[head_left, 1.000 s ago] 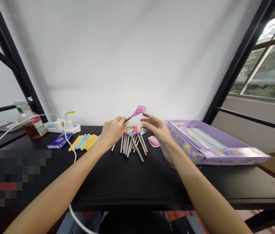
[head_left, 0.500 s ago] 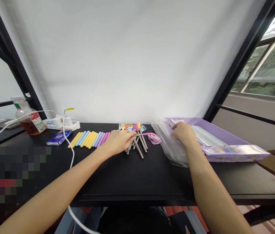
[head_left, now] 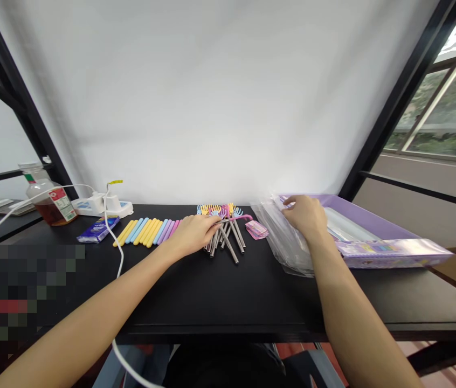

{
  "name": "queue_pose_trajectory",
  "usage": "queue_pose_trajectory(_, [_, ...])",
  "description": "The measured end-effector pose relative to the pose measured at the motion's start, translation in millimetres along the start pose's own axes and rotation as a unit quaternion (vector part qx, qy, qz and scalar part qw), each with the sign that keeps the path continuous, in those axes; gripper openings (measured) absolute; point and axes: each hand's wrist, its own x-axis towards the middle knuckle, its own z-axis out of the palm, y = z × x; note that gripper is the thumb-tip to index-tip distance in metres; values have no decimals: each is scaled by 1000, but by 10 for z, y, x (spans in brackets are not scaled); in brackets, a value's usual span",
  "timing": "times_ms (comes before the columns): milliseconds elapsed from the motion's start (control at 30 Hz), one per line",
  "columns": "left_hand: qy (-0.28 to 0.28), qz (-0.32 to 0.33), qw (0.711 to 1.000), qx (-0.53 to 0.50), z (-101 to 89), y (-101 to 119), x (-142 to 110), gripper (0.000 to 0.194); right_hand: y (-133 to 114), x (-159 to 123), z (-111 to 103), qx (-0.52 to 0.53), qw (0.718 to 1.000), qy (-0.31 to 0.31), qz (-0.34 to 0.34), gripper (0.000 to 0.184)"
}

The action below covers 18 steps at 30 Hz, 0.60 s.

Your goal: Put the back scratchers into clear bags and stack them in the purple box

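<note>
Risen slightly, the right hand (head_left: 304, 214) grips the plastic bag's (head_left: 282, 242) mouth; the left hand (head_left: 195, 233) clenches a pink back scratcher (head_left: 241, 218), which next needs bagging.

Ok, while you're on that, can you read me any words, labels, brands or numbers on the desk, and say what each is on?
No text here is legible enough to quote.
Bottle label: too small to read.
Blue packet: too blurred to read.
Pink cards: too small to read.
Purple box lid: print too blurred to read.

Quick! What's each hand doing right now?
Left hand: closed, holding a metal back scratcher with a pink tip.
Right hand: curled on a clear plastic bag; gripping or not, can't tell.
</note>
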Motion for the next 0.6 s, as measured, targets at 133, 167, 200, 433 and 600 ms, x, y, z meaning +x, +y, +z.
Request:
queue_pose_trajectory(133, [-1,-59,955,-290,3,26,36,35,-289,-116,-58,195,974,1,-119,9])
queue_pose_trajectory(167, [-7,-68,919,-388,5,31,48,36,-377,-164,-48,238,960,-9,-148,7])
queue_pose_trajectory(200, [-15,-72,875,-479,6,36,60,36,-463,-217,-29,270,946,-20,-177,7])
queue_pose_trajectory(433, [-39,-60,680,-730,-4,42,86,32,-805,-529,149,342,867,-146,-331,16])
queue_pose_trajectory(600, [1,-132,653,-746,32,62,88,29,-875,-651,225,336,853,-200,-347,27])
